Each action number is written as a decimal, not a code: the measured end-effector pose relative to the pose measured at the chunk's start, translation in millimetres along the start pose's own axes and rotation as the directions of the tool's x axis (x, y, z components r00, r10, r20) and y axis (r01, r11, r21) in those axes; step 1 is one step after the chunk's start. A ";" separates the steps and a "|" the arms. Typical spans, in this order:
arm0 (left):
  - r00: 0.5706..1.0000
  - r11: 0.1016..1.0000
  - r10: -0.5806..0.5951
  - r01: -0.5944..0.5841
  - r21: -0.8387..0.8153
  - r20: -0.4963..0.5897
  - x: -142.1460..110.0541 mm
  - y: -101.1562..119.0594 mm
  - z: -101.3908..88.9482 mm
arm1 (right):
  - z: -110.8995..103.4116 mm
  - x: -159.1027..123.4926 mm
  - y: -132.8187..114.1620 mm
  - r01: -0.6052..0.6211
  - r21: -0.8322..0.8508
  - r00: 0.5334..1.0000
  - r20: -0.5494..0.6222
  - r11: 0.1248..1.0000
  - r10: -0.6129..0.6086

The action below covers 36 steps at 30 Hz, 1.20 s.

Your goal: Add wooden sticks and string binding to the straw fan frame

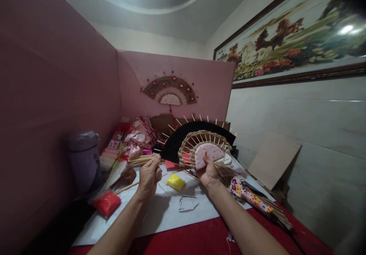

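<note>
A half-round hand fan [177, 140] is held up over the table. It has a black outer band, a woven straw inner band, thin sticks jutting past its rim, and a white base piece with red dots. My right hand [208, 173] grips that dotted base, thumb across its front. At the fan's lower left corner, my left hand [149, 177] is closed in a pinch, fingertips at the edge of the black band. The exact spot it pinches is hard to make out. Below the fan lies a yellow packet [175, 182] on white paper [160, 217].
A finished-looking fan [171, 89] hangs on the pink panel. Left are a lidded purple container [84, 163], a red packet [106, 203], bundled sticks [141, 159] and pink cloth [140, 133]. A flower-patterned object [251, 196] lies right; a board [274, 159] leans on the wall.
</note>
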<state>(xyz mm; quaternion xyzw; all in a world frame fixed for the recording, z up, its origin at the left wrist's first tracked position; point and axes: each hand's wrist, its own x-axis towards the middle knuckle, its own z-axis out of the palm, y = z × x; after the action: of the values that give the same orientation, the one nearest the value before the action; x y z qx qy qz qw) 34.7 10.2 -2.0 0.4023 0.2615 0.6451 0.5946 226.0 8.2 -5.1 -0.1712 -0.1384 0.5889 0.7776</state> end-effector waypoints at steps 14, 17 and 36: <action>1.000 1.000 -0.012 0.012 -0.007 -0.018 -3.1 2.3 2.0 | -0.2 0.3 -0.5 -0.005 0.003 0.999 -0.034 1.000 0.005; 0.999 0.999 -0.038 0.038 -0.015 -0.032 -1.0 0.4 0.5 | -0.7 0.8 -0.8 0.007 0.022 0.998 -0.061 1.000 -0.005; 0.991 0.978 -0.097 0.112 -0.178 0.092 -5.1 8.0 0.1 | -2.1 1.4 1.0 0.004 -0.016 1.000 -0.021 1.000 -0.005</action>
<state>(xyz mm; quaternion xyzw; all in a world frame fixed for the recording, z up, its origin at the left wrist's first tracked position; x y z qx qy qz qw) 30.2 3.9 3.5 0.3583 0.1970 0.6169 0.6725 226.5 9.6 -7.5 -0.1834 -0.1352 0.5841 0.7790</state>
